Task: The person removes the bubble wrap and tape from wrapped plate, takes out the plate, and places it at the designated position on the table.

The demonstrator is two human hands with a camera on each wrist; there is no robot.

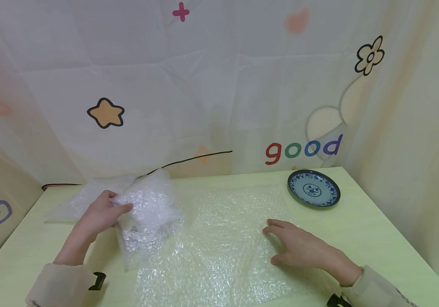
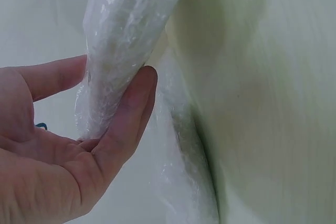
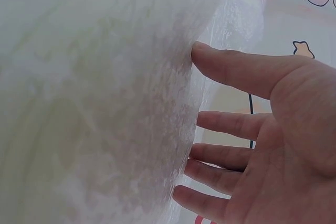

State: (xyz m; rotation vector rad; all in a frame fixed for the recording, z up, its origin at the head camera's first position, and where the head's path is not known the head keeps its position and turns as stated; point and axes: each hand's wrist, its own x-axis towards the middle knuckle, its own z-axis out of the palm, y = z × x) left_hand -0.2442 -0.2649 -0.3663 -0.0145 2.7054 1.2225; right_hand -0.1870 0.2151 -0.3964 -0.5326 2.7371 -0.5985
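Note:
My left hand [image 1: 102, 213] holds a folded bundle of bubble wrap [image 1: 148, 213], pinched at its left side between thumb and fingers. In the left wrist view, the layered wrap [image 2: 128, 35] stands tilted up off the table in that grip; what may lie inside it is hidden. A large flat sheet of bubble wrap [image 1: 212, 247] covers the middle of the table and runs under the bundle's right edge. My right hand [image 1: 300, 245] is at the sheet's right part, fingers spread, fingertips right at its surface in the right wrist view.
Behind my left hand lies another bubble wrap piece [image 1: 89, 196] at the back left. A blue-and-white patterned plate [image 1: 311, 189] with a dark rim sits at the back right of the pale table [image 1: 369, 238]. A printed curtain [image 1: 219, 85] hangs behind the table.

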